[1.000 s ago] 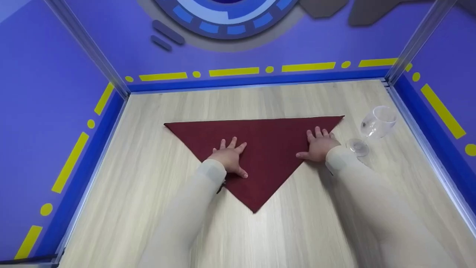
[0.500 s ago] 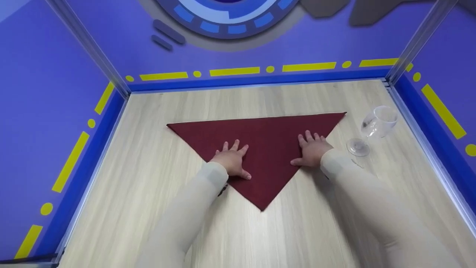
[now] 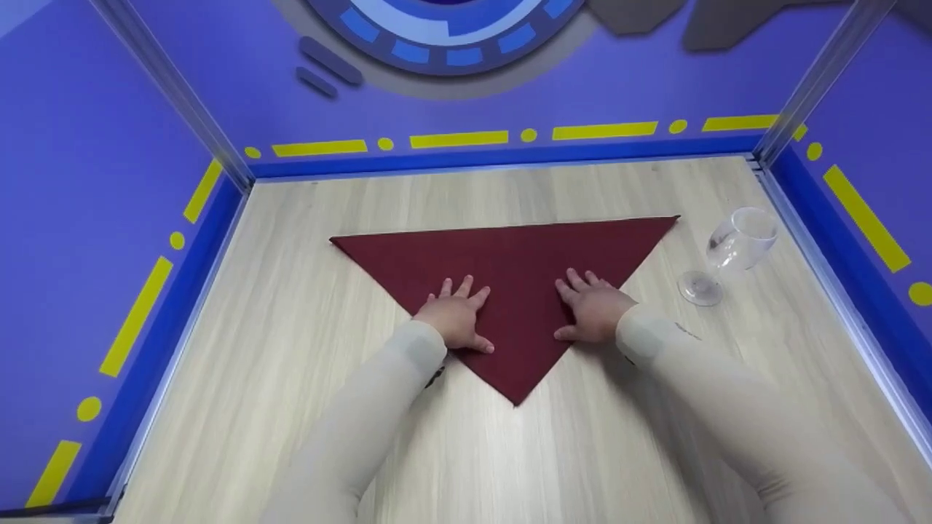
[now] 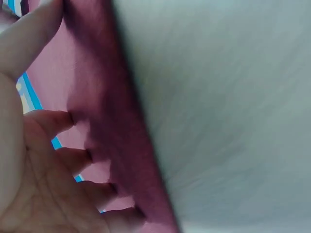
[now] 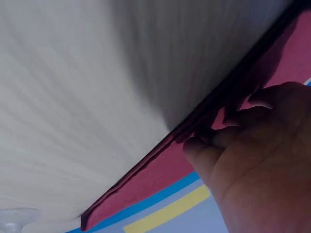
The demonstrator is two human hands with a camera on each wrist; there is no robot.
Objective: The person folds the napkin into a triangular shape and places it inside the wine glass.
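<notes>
A dark red cloth napkin (image 3: 510,291) lies on the table as a triangle, its long edge at the back and one point toward the person. On its left slanting edge rests the left hand (image 3: 453,320), fingers spread, fingertips touching the cloth. The right hand (image 3: 593,311) lies likewise on the right slanting edge, thumb and fingers apart. In the left wrist view the left fingertips press the red cloth (image 4: 92,87). Layered edges of the napkin (image 5: 141,165) show below the right fingers in the right wrist view.
A clear stemmed wine glass (image 3: 741,240) stands on the right side of the wood-look table (image 3: 255,349). Blue panels with yellow marks (image 3: 459,138) wall in the back and both sides. The glass's base (image 5: 18,217) shows at the corner of the right wrist view.
The right hand has slid left and toward the person along the cloth. The napkin has shifted slightly right and back, and the left hand slightly right.
</notes>
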